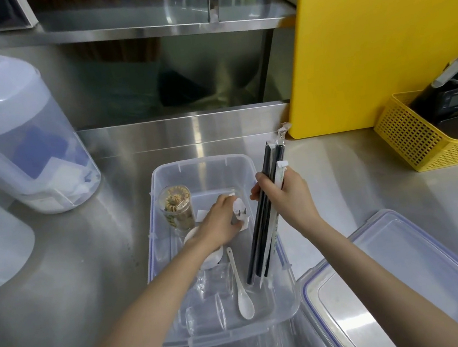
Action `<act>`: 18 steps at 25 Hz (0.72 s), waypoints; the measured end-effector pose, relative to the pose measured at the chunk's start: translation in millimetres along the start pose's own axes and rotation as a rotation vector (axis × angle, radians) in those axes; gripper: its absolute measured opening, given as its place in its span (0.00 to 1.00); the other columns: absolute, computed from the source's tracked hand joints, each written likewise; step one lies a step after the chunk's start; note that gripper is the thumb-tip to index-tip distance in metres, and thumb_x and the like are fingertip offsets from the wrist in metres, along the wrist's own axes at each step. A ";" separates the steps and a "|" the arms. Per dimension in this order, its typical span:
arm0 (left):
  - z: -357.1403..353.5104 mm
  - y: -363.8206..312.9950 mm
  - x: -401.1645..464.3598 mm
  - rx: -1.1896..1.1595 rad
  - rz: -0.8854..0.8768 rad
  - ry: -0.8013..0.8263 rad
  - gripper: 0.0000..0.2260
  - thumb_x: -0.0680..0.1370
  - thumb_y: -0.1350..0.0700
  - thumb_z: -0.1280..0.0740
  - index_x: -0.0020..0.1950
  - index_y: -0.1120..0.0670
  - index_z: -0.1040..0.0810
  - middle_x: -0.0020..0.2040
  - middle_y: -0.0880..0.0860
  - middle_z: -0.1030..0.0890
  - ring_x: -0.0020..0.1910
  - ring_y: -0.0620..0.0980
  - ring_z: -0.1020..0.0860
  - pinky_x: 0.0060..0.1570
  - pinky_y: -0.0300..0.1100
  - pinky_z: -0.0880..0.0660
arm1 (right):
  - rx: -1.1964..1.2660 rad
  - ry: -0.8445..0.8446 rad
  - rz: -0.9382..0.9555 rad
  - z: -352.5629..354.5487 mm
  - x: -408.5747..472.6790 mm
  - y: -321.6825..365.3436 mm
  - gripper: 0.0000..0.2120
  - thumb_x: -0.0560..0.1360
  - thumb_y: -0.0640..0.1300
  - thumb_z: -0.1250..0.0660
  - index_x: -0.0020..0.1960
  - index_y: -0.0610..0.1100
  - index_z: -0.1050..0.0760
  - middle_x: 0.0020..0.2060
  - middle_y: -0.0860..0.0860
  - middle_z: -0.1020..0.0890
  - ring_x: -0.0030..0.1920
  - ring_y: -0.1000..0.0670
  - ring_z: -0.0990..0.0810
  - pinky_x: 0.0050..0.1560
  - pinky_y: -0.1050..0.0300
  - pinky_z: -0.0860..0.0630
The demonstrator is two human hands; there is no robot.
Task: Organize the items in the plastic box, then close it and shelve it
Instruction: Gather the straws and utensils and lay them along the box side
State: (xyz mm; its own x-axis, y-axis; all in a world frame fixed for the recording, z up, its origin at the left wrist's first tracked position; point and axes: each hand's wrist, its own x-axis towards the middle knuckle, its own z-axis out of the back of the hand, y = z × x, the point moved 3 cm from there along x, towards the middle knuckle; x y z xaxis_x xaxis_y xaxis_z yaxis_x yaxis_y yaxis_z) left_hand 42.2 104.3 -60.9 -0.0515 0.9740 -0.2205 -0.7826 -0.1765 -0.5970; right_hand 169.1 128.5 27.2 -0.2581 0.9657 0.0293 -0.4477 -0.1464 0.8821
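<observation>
Nearest the camera, two bare forearms reach forward over a steel counter (70, 265), with a dark sleeve at the lower left. At the lower right the clear lid (399, 276), edged in blue, lies flat on the counter just beside the plastic box (165, 175), which stands open in the middle.

In the near end of the box lie clear plastic cups (207, 315) on their sides and a white spoon (243, 294), its bowl toward the camera. The lower tips of a bundle of black straws (266, 214) rest inside the box near its right wall; the bundle leans up and away, its top rising past the far rim. A white wrapped straw lies alongside the black ones.

The right hand (281, 196) has its fingers curled round the bundle at about mid-length. The left hand (219, 220) is down inside the box, fingers closed on a small white plug (238, 209); under the wrist sits a round white object that cannot be made out clearly. Beyond it, in the far left corner of the box, a clear jar (176, 208) stands upright with brown contents.

Farther off, a large pale lidded container (12, 135) stands at the left. A yellow cutting board (373, 51) leans upright at the right, next to a yellow mesh basket (418, 140) holding dark items.
</observation>
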 end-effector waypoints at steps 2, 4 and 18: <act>9.4 6.1 -5.0 0.002 0.006 -0.046 0.25 0.75 0.60 0.36 0.71 0.57 0.39 0.70 0.55 0.36 0.66 0.56 0.32 0.62 0.44 0.33 | -0.087 -0.011 0.016 -0.9 1.0 2.9 0.12 0.77 0.43 0.39 0.38 0.39 0.23 0.30 0.52 0.22 0.28 0.60 0.24 0.29 0.77 0.31; 17.9 13.9 -8.5 0.035 0.023 -0.067 0.26 0.75 0.62 0.36 0.72 0.59 0.40 0.70 0.57 0.37 0.67 0.57 0.32 0.65 0.45 0.34 | -0.219 0.013 0.021 -5.9 4.3 5.0 0.14 0.76 0.45 0.39 0.34 0.41 0.28 0.27 0.52 0.27 0.27 0.55 0.30 0.25 0.71 0.34; 14.1 25.6 -18.8 -0.002 0.069 -0.017 0.27 0.76 0.63 0.39 0.73 0.61 0.44 0.72 0.57 0.39 0.69 0.57 0.34 0.66 0.44 0.36 | -0.790 0.310 -0.143 -75.5 26.1 -8.8 0.16 0.76 0.38 0.39 0.61 0.35 0.37 0.56 0.39 0.22 0.57 0.38 0.22 0.48 0.50 0.26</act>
State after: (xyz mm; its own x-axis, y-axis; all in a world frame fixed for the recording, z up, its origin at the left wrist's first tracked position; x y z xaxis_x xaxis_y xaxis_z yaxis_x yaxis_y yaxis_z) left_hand 14.4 83.5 -61.2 -0.1154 0.9618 -0.2482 -0.7758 -0.2433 -0.5821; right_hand 101.7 138.8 -15.2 -0.3249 0.9008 -0.2882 -0.9284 -0.2457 0.2787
